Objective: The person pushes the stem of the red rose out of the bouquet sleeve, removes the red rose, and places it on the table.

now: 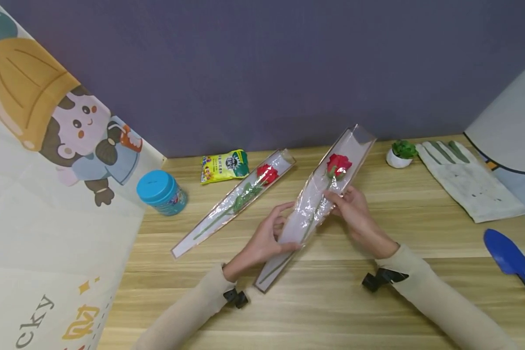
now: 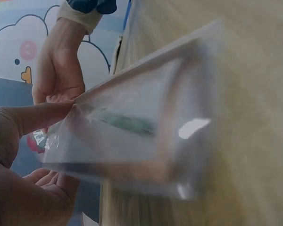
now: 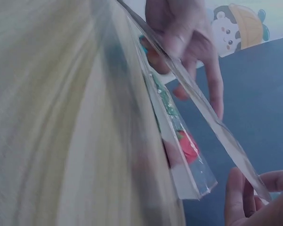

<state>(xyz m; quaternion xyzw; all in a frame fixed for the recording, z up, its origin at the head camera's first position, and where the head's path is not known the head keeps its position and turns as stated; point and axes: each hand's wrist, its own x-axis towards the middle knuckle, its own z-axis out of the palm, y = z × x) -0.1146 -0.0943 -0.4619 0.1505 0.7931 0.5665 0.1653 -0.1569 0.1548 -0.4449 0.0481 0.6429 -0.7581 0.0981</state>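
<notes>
In the head view, my left hand [image 1: 269, 236] is clamped from edge to edge across a long, tapered, clear plastic sleeve [image 1: 299, 221] and my right hand [image 1: 354, 211] pinches its right edge, above the pale wooden tabletop [image 1: 323, 311]. Inside lies a red, green-stemmed rose [image 1: 339, 166]. A second rose sleeve [image 1: 227, 209] lies left, just apart from my left hand; wider wood separates my right from a blue-bladed trowel [image 1: 507, 253]. The left wrist view shows the held sleeve blurred; the right, edge-on, my hands apart along it.
</notes>
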